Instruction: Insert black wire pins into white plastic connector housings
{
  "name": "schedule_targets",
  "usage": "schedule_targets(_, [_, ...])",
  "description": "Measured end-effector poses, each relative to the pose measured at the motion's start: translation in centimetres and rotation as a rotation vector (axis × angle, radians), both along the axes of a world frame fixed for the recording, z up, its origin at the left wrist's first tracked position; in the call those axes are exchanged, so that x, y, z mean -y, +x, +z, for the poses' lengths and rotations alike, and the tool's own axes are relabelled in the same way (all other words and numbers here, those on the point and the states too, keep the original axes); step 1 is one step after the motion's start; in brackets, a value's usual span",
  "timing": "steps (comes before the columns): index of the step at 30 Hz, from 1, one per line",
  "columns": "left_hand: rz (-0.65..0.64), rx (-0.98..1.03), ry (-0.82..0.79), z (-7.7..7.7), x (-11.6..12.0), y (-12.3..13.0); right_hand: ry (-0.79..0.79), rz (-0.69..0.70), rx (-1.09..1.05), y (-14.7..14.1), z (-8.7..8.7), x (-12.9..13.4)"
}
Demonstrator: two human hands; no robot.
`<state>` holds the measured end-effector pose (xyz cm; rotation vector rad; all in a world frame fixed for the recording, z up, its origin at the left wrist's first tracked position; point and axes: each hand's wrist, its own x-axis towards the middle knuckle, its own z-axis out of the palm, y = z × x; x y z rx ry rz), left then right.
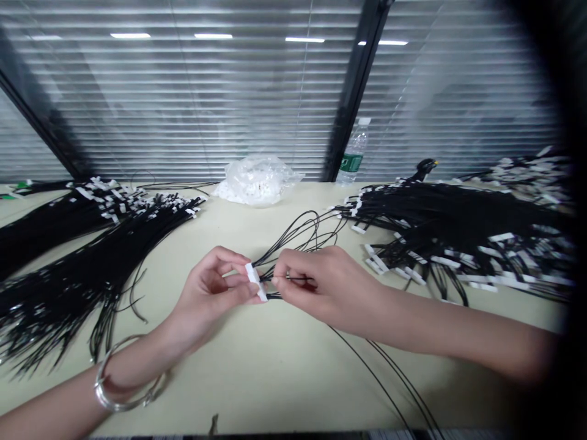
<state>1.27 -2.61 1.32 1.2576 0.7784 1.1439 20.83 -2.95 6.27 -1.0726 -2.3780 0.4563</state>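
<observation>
Several black wires (pixel 275 245) run partly hidden behind the right hand (pixel 331 278).

Readable text: none | bottle (pixel 358 144): green label (pixel 351 163), marks too small to read

Slatted blinds (pixel 202 91) span 12 o'clock, with a dark window bar (pixel 41 120) at 10 o'clock, another bar (pixel 355 91) at 1, and a green-labelled water bottle (pixel 352 161) between 1 and 2.
</observation>
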Motion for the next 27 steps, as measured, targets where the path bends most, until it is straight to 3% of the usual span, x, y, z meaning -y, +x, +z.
schedule_targets(6, [-0.002, 0.031, -0.017, -0.1, 0.0, 0.0, -0.032, 0.063, -0.03, 0.1, -0.2, -0.2])
schedule_targets(10, [-0.029, 0.026, -0.056, 0.1, -0.2, -0.1, 0.019, 0.024, 0.071, 0.2, 0.1, -0.3])
schedule_targets(14, [-0.069, 0.021, -0.109, 0.4, -0.6, -0.2, 0.148, -0.023, 0.232, 1.6, 1.4, -1.6])
schedule_targets(19, [-0.137, 0.082, -0.144, 0.7, -0.9, -0.6, 0.208, -0.208, 0.192, 5.0, 4.1, -4.5])
schedule_targets(23, [-0.181, 0.122, -0.153, 0.7, -1.0, -0.7, 0.163, -0.376, 0.163, 6.7, 4.9, -6.4])
schedule_targets(27, [-0.125, 0.083, -0.188, 0.4, -1.1, -0.6, 0.034, -0.326, 0.168, 6.5, 4.1, -7.3])
